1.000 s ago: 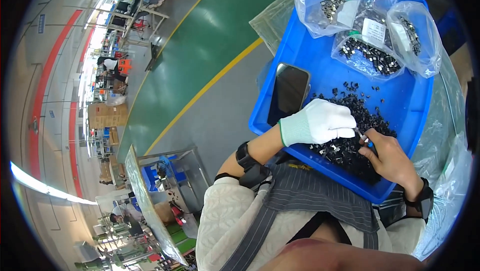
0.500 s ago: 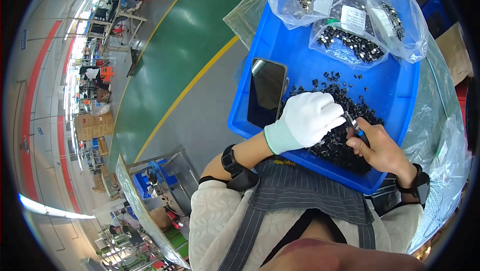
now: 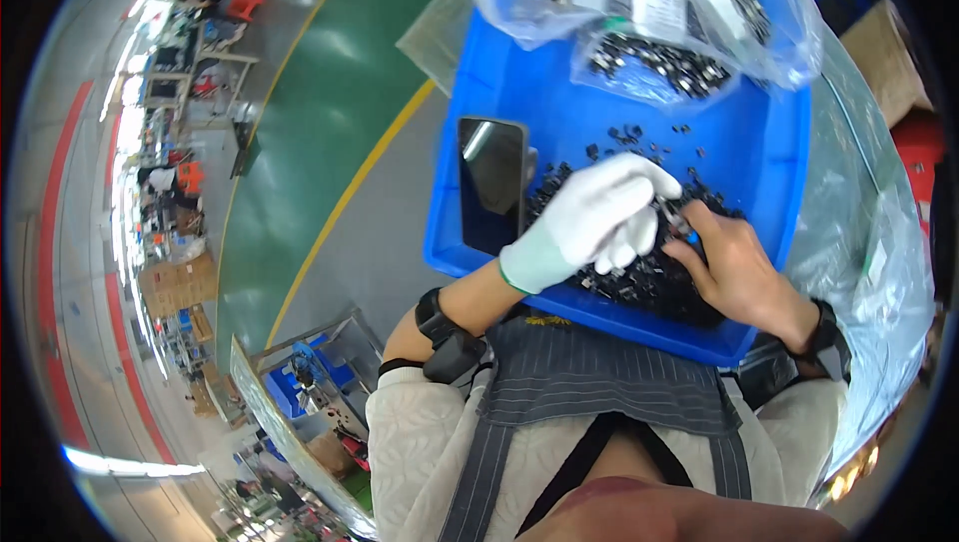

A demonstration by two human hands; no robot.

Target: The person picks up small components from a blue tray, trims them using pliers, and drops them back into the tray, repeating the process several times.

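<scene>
A white glove with a pale green cuff covers my left hand. Its fingers are bent and pinched together; whatever is between them is too small to make out. My bare right hand closes around a small hand tool with a metal tip and a bit of blue on its handle, mostly hidden by the fingers. The tool's tip meets the left fingertips. Both hands are over a heap of small black parts in a blue plastic tray, which rests close against my apron.
A dark-screened phone leans at the tray's left side. Clear bags of small metal-and-black parts lie at its far end. Clear plastic sheeting spreads on the right. Green floor and distant workbenches with people are to the left.
The whole view has shifted, so tray and bags sit further left. My left fingers have opened out slightly and turned, and the tool in my right hand is now more hidden.
</scene>
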